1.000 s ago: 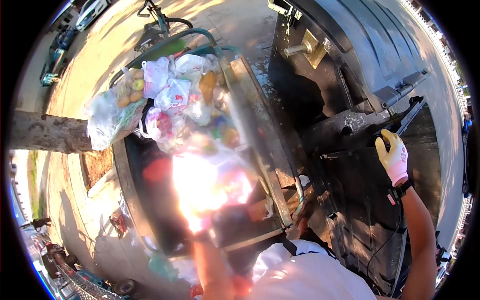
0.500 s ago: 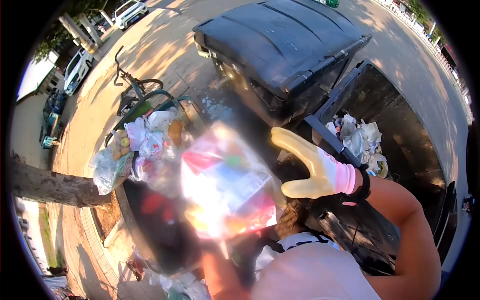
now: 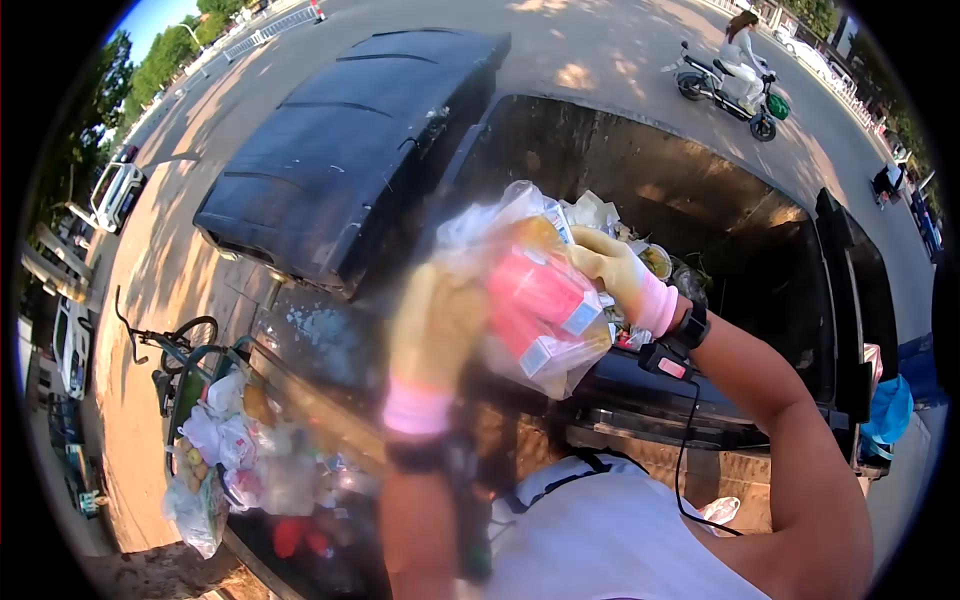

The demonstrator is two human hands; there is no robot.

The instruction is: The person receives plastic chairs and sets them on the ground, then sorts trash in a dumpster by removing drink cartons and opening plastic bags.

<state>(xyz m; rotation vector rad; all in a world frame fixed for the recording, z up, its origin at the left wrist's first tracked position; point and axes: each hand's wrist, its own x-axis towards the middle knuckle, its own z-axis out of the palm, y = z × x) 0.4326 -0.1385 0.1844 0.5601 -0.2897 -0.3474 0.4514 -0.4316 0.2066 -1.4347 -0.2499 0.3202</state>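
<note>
Right, both gloved hands are up on the bag (image 3: 545, 365), and it hangs clear between them. The left grip (image 3: 435, 325) is a blur, yet it looks clenched on the film at the bag's near left side; exactly where its fingertips sit, nobody could say. Over on the other flank, the right grip (image 3: 620, 272) has its fingers bent onto the bag's upper right edge, pinching it.

Look between the grips: a pink pack (image 3: 530, 295) shows through the clear film, a white-and-blue box (image 3: 582, 315) at its lower right. Light to middling in weight, one would judge; the film soft, slippery and apt to stretch or tear, the box corners stiff enough to poke through. Best hold? Gathered film at the top, with a palm under the bulge, rather than a pinch on one thin side.

Just beyond the right grip gapes the bin (image 3: 640, 160), rubbish (image 3: 592, 214) lying inside. Down and left of the left grip stands the cart (image 3: 320, 405), knotted sacks (image 3: 235, 440) heaped in it. Up and left of both grips, a second bin's dark lid (image 3: 350, 130) lies down. And well beyond the right grip, a rider (image 3: 740, 55) on a scooter (image 3: 715, 85)!
</note>
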